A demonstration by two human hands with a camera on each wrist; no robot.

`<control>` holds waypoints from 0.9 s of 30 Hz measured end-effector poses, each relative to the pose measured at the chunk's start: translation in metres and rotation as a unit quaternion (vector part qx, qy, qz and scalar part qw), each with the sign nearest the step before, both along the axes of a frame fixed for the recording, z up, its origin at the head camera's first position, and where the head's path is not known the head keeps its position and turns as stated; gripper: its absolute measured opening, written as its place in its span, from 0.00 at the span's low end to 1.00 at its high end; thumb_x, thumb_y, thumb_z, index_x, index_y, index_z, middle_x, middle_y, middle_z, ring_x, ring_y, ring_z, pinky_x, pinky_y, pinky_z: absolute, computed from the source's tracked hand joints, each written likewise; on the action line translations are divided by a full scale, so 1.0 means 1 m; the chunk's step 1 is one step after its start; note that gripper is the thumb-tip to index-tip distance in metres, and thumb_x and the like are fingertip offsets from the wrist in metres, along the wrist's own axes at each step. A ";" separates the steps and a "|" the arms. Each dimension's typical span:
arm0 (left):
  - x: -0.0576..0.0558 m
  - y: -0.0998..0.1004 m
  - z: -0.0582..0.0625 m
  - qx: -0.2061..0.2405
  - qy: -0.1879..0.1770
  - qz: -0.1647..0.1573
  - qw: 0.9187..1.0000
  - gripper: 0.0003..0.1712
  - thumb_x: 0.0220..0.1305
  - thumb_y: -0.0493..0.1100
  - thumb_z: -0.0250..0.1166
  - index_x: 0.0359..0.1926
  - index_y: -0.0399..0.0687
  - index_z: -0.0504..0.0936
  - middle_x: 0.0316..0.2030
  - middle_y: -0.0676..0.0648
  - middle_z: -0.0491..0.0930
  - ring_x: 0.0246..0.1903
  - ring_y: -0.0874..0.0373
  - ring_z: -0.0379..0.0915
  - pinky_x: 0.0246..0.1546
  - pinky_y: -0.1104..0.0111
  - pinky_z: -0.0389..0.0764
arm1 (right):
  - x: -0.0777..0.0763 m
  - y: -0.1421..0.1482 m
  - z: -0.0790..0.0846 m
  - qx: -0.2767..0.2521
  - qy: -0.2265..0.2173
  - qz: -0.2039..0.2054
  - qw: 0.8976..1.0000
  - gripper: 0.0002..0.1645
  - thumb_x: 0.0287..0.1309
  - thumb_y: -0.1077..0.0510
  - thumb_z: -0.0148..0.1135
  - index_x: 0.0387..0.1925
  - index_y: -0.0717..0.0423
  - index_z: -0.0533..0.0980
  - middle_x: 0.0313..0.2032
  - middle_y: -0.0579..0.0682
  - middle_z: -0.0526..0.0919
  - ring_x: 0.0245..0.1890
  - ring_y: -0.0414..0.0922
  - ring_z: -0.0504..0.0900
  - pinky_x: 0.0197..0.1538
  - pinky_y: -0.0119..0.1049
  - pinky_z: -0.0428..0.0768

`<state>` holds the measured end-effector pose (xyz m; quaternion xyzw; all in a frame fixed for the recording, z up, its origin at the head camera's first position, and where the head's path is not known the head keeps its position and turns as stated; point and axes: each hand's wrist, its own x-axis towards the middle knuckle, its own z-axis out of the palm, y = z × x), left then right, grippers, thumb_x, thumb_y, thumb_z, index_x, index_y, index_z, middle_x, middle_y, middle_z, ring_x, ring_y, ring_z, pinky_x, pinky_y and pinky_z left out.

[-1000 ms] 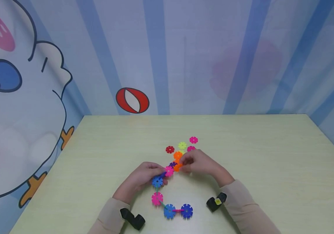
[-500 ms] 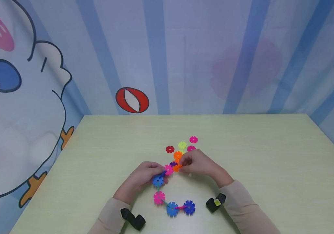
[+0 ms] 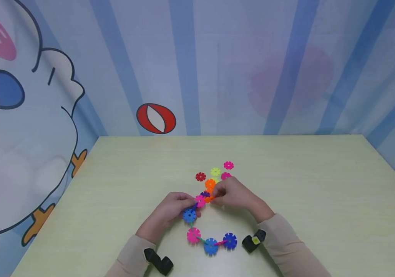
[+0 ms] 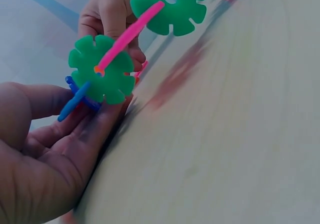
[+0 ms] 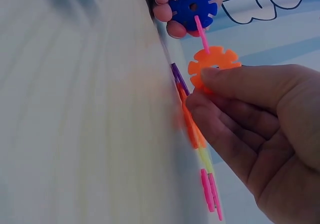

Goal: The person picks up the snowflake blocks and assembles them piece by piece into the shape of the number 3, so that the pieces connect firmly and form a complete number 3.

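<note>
A chain of notched plastic snowflake discs curves down from my left hand (image 3: 173,207). My left thumb and fingers pinch a dark blue disc (image 5: 192,8) near its upper end. Below hang a light blue disc (image 3: 189,216), a pink disc (image 3: 193,235), and more blue ones, with edge-on discs slotted between them. Opposite, my right hand (image 3: 233,191) pinches an orange disc (image 5: 225,57) between thumb and fingertips. Its rim meets the end pink disc (image 5: 202,36), seen edge-on in the right wrist view. Green discs (image 4: 117,86) show beside my left hand.
Loose discs lie on the pale table (image 3: 304,173) just beyond my hands: a red disc (image 3: 200,176), a yellow disc (image 3: 215,171), a magenta disc (image 3: 228,165), orange discs and a purple disc (image 3: 204,194). A printed curtain (image 3: 218,77) stands behind the table.
The hanging part of the chain has swung to the right, its far end also rising a little. The orange disc has turned more edge-on, while both hands stay nearly in place.
</note>
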<state>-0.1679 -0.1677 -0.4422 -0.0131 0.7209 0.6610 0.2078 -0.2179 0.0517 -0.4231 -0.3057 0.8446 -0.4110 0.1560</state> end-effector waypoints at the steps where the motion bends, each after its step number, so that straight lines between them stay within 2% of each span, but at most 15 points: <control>1: 0.000 0.000 0.000 -0.001 0.000 0.003 1.000 0.14 0.68 0.37 0.57 0.45 0.26 0.78 0.32 0.40 0.86 0.32 0.55 0.85 0.42 0.67 0.83 | 0.000 0.000 0.000 -0.001 0.004 0.002 1.000 0.03 0.52 0.64 0.70 0.25 0.57 0.83 0.22 0.44 0.82 0.19 0.38 0.73 0.28 0.31 0.78; 6: 0.001 0.002 0.001 -0.001 0.000 0.013 1.000 0.14 0.68 0.37 0.58 0.44 0.26 0.79 0.32 0.39 0.86 0.32 0.55 0.85 0.42 0.67 0.83 | -0.001 0.000 -0.004 -0.009 0.023 0.013 1.000 0.04 0.51 0.65 0.70 0.24 0.58 0.83 0.21 0.44 0.82 0.19 0.37 0.73 0.27 0.30 0.78; 16: 0.003 0.006 0.000 -0.013 0.009 0.017 1.000 0.14 0.68 0.38 0.59 0.44 0.27 0.80 0.31 0.39 0.86 0.33 0.54 0.85 0.42 0.67 0.83 | -0.002 0.003 -0.006 -0.019 0.029 0.022 0.999 0.03 0.51 0.67 0.70 0.25 0.58 0.84 0.22 0.44 0.82 0.21 0.37 0.72 0.28 0.30 0.78; 27: 0.005 0.008 -0.001 0.007 0.011 0.018 1.000 0.13 0.69 0.36 0.57 0.44 0.26 0.79 0.31 0.39 0.86 0.33 0.55 0.84 0.44 0.66 0.82 | -0.004 0.003 -0.009 -0.025 0.031 0.022 0.999 0.03 0.52 0.66 0.70 0.25 0.58 0.84 0.24 0.44 0.83 0.23 0.37 0.74 0.29 0.30 0.79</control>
